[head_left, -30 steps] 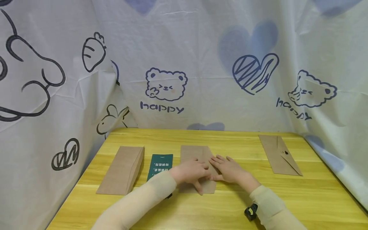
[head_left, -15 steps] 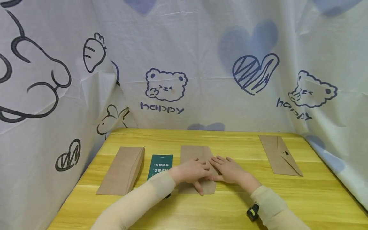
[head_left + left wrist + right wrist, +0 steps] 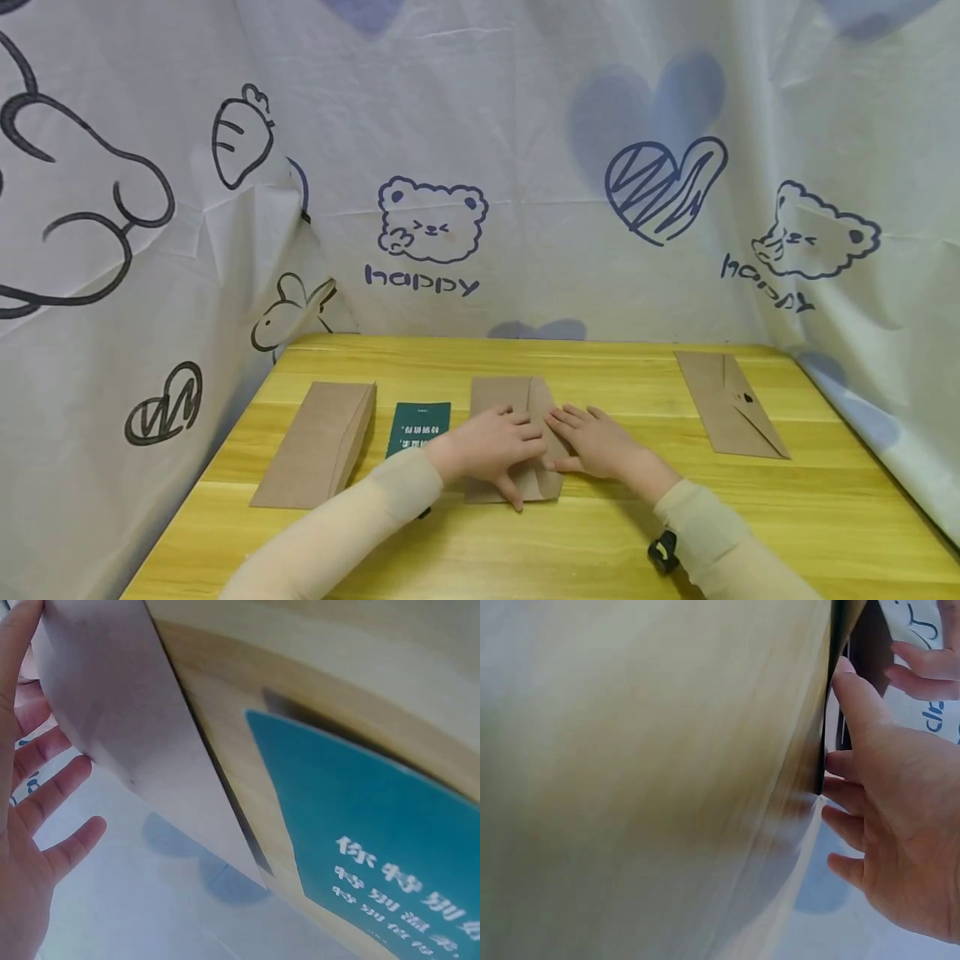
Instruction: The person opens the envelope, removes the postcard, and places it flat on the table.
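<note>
A brown paper envelope (image 3: 498, 393) lies in the middle of the table, its side flap partly folded at the right. On its face rests my left hand (image 3: 491, 446), fingers spread and fairly straight, thumb towards the near edge. My right hand (image 3: 596, 443) touches the flap's right edge with outstretched fingers and thumb. In the left wrist view, the left hand (image 3: 34, 855) is beside the envelope (image 3: 127, 697). The right wrist view has the right hand (image 3: 907, 787) along the envelope's thin edge. A green card (image 3: 418, 423) with white lettering lies left of my left hand, partly hidden by the sleeve.
Another brown envelope (image 3: 315, 442) lies at the left of the wooden table (image 3: 525, 550). A third envelope (image 3: 727, 408), with a small black mark, lies at the far right. White printed cloth (image 3: 540, 125) hangs around the back and sides.
My left hand has shifted slightly left across the envelope. The flap's crease now shows further left, and the sleeve covers more of the green card. My right hand has barely moved.
</note>
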`<state>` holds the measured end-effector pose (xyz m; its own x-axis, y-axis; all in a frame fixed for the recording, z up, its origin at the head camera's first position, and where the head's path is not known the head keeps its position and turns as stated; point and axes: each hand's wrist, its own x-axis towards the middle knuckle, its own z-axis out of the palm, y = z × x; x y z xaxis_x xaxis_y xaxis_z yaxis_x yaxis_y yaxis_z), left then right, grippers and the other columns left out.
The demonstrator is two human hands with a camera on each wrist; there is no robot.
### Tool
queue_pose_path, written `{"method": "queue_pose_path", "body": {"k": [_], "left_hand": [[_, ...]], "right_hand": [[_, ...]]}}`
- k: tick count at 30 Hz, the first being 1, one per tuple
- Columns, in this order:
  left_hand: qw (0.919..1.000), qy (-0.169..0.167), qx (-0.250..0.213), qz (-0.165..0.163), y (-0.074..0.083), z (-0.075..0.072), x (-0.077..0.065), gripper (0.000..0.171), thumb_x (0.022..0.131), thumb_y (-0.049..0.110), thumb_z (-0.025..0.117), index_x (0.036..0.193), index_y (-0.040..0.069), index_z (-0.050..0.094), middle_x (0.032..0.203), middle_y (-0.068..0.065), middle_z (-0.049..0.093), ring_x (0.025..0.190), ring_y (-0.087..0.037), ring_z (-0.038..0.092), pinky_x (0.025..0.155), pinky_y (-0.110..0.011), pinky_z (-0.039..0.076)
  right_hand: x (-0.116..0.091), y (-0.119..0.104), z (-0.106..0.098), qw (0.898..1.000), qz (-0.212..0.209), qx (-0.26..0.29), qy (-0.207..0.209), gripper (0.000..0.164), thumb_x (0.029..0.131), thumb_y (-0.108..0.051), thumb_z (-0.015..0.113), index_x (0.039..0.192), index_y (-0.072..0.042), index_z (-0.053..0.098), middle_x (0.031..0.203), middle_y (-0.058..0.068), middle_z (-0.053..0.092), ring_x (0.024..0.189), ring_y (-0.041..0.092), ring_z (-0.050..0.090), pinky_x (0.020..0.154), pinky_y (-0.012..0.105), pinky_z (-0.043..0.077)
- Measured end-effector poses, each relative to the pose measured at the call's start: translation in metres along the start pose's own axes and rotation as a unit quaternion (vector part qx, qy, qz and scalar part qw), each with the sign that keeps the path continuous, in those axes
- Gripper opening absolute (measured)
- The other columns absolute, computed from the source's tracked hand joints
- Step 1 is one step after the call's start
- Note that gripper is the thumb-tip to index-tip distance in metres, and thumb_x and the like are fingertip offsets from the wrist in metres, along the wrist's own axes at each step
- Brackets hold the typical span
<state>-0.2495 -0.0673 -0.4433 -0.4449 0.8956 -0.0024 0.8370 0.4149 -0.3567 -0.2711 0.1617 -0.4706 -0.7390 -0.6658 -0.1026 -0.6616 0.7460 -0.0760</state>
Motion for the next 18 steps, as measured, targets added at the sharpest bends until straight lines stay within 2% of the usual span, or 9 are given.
{"method": "queue_pose_path", "body": {"k": [7, 12, 14, 18], "left_hand": [[0.9998, 0.011, 0.017, -0.003, 0.000, -0.002, -0.004, 0.079, 0.071, 0.087, 0.050, 0.123, 0.027, 0.055, 0.120, 0.009, 0.058, 0.114, -0.014, 0.054, 0.099, -0.040, 0.047], [0.9999, 0.006, 0.012, -0.001, 0.000, -0.002, -0.005, 0.081, 0.073, 0.085, 0.050, 0.127, 0.025, 0.054, 0.127, 0.007, 0.059, 0.120, -0.015, 0.054, 0.102, -0.042, 0.046], [1.0000, 0.004, 0.009, -0.001, 0.000, -0.002, -0.005, 0.082, 0.074, 0.085, 0.050, 0.129, 0.024, 0.054, 0.130, 0.005, 0.058, 0.124, -0.017, 0.052, 0.103, -0.043, 0.045], [1.0000, 0.001, 0.003, -0.001, -0.001, -0.002, -0.006, 0.083, 0.074, 0.085, 0.050, 0.130, 0.024, 0.053, 0.134, 0.004, 0.056, 0.130, -0.018, 0.049, 0.104, -0.045, 0.045]], "right_hand": [[0.005, 0.003, -0.006, 0.996, -0.061, -0.055, 0.041, 0.076, 0.091, -0.058, 0.056, 0.140, 0.001, 0.049, 0.143, 0.019, 0.051, 0.134, 0.036, 0.047, 0.110, 0.058, 0.035], [0.011, 0.009, -0.007, 0.987, -0.106, -0.106, 0.060, 0.076, 0.089, -0.061, 0.056, 0.138, -0.003, 0.052, 0.134, 0.015, 0.056, 0.123, 0.032, 0.056, 0.107, 0.054, 0.041], [0.013, 0.011, -0.006, 0.984, -0.123, -0.112, 0.063, 0.077, 0.089, -0.062, 0.055, 0.140, -0.005, 0.050, 0.133, 0.013, 0.056, 0.121, 0.030, 0.057, 0.106, 0.053, 0.042], [0.017, 0.014, -0.005, 0.981, -0.146, -0.115, 0.055, 0.078, 0.091, -0.062, 0.052, 0.146, -0.007, 0.042, 0.145, 0.013, 0.049, 0.133, 0.029, 0.049, 0.109, 0.055, 0.038]]}}
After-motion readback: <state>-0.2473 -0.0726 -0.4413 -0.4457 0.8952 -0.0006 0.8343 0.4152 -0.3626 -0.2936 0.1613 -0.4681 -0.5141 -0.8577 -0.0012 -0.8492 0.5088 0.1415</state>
